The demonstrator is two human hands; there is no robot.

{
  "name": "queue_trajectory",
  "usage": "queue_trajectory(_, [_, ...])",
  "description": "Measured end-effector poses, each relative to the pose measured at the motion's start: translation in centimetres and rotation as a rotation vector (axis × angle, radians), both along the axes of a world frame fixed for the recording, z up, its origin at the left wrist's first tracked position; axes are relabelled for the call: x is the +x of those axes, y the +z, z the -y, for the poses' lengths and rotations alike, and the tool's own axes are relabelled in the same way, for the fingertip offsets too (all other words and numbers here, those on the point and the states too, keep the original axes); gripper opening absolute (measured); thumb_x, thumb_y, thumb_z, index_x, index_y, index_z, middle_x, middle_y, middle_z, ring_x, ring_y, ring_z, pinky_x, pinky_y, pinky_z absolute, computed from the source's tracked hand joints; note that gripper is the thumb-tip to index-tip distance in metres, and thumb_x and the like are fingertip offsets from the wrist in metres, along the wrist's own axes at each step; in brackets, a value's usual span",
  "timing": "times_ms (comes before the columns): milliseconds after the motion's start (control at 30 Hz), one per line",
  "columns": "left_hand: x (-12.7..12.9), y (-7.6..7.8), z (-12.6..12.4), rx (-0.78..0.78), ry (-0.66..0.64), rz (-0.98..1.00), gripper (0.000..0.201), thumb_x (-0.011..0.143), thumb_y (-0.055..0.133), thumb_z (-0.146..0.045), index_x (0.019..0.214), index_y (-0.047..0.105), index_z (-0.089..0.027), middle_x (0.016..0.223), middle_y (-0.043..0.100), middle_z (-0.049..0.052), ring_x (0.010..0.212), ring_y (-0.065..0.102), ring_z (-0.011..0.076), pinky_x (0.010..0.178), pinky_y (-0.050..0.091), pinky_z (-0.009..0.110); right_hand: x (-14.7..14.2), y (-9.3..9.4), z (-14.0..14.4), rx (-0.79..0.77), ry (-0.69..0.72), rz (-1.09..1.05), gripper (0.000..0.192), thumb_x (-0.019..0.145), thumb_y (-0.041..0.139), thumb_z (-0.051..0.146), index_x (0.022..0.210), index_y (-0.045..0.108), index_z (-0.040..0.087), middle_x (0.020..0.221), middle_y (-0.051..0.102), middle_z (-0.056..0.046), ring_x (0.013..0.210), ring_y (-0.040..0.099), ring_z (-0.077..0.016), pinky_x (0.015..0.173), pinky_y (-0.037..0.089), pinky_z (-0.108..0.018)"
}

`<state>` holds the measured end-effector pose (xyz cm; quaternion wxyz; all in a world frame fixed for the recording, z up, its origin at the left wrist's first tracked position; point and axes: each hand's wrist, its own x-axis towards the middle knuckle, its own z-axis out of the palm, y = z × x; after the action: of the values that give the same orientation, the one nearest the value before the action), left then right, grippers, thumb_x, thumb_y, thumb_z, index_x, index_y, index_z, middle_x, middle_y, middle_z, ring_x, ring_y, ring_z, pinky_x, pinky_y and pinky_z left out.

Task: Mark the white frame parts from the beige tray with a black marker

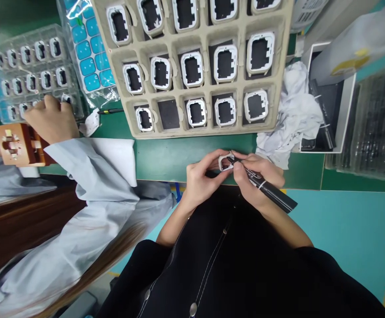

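Observation:
My left hand [203,176] pinches a small white square frame [226,161] at the near edge of the green table. Gripped in my right hand [257,177] is a black marker pen [268,188], its tip touching the inside of the frame. Just beyond my hands lies a beige pulp tray [175,131] with several white frames over black inserts in its pockets. One pocket in the near row [169,114] shows only a black insert.
A co-worker in a pale coat sits at my left, one hand [51,118] on a clear plastic tray of small parts [29,62], beside a brown wooden fixture [20,144]. Crumpled white cloth [298,115] and an open box [328,101] lie to the right. Blue sheets [89,53] lie at the back.

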<state>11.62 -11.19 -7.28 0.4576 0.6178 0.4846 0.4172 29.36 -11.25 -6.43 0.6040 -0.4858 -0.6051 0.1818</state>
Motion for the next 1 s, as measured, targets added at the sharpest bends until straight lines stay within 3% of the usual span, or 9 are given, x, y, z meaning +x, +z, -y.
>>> queue_trajectory(167, [0.0, 0.0, 0.1, 0.005, 0.005, -0.051, 0.04, 0.109, 0.095, -0.04, 0.144, 0.085, -0.025, 0.123, 0.096, 0.003, 0.106, 0.097, 0.0221, 0.107, 0.081, 0.034, 0.0, -0.3, 0.2, -0.032, 0.001, 0.003, 0.015, 0.108, 0.083, 0.017, 0.109, 0.077, 0.03, 0.098, 0.092, 0.001, 0.097, 0.097, -0.0299, 0.083, 0.083, -0.041])
queue_trajectory(500, [0.0, 0.4, 0.3, 0.138, 0.008, -0.201, 0.03, 0.112, 0.089, -0.034, 0.14, 0.088, -0.026, 0.106, 0.095, 0.0, 0.087, 0.09, 0.0166, 0.088, 0.076, 0.026, 0.2, 0.2, 0.9, -0.054, -0.011, 0.073, 0.015, 0.107, 0.083, 0.017, 0.106, 0.077, 0.03, 0.093, 0.09, 0.002, 0.1, 0.096, -0.0293, 0.089, 0.083, -0.04])
queue_trajectory(733, [-0.1, -0.1, 0.4, 0.159, 0.021, -0.208, 0.03, 0.113, 0.085, -0.035, 0.14, 0.089, -0.025, 0.102, 0.094, -0.001, 0.08, 0.088, 0.015, 0.083, 0.074, 0.024, -0.1, 0.4, 0.5, 0.112, -0.017, 0.241, 0.017, 0.106, 0.078, 0.013, 0.102, 0.077, 0.029, 0.078, 0.08, 0.005, 0.075, 0.089, -0.0227, 0.087, 0.086, -0.037])
queue_trajectory(1000, [0.2, -0.2, 0.5, 0.159, 0.061, -0.193, 0.029, 0.111, 0.089, -0.039, 0.136, 0.09, -0.026, 0.098, 0.093, -0.001, 0.079, 0.088, 0.0155, 0.081, 0.074, 0.023, -0.2, 0.0, 0.4, 0.085, -0.009, 0.175, 0.017, 0.108, 0.077, 0.013, 0.101, 0.075, 0.029, 0.082, 0.08, 0.005, 0.075, 0.086, -0.0206, 0.091, 0.086, -0.037])
